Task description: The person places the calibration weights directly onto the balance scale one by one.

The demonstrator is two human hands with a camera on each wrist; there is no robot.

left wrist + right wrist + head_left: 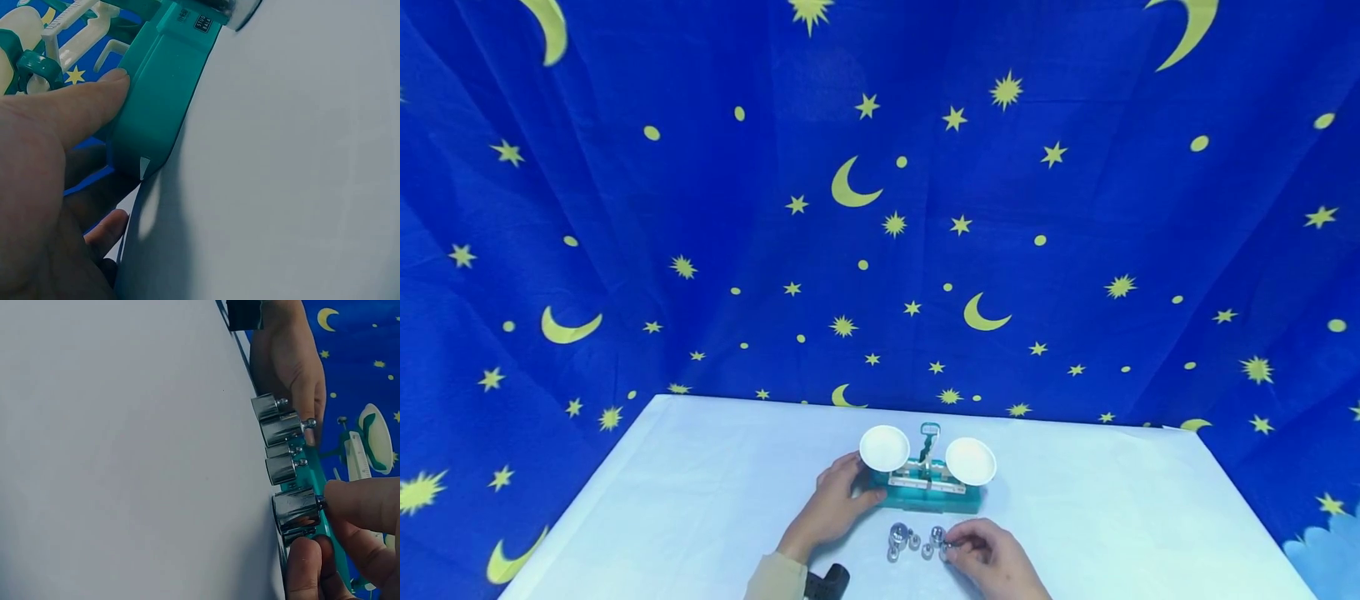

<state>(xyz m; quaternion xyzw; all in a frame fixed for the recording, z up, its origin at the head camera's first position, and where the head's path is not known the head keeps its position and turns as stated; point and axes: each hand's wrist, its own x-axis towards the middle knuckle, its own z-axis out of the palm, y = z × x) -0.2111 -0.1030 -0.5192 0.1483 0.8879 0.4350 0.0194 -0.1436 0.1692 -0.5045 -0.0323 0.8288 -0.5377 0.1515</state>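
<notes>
A green balance scale [928,498] with two white pans stands on the white table. My left hand [835,506] grips its left end. In the left wrist view the thumb [103,94] lies against the green base, with other fingers partly hidden behind. In front of the scale stand several shiny metal weights [899,535] with small knobs. My right hand [992,557] is at the rightmost ones. One fingertip [340,495] meets the knob of a large weight [294,509], and the thumb [304,556] lies by a smaller weight [297,536]; the exact contact is partly hidden.
The white table [1135,517] extends to both sides of the scale. Behind it hangs a blue cloth [925,258] with yellow moons and stars. A black object [829,582] shows beside the left sleeve [777,579] at the bottom edge.
</notes>
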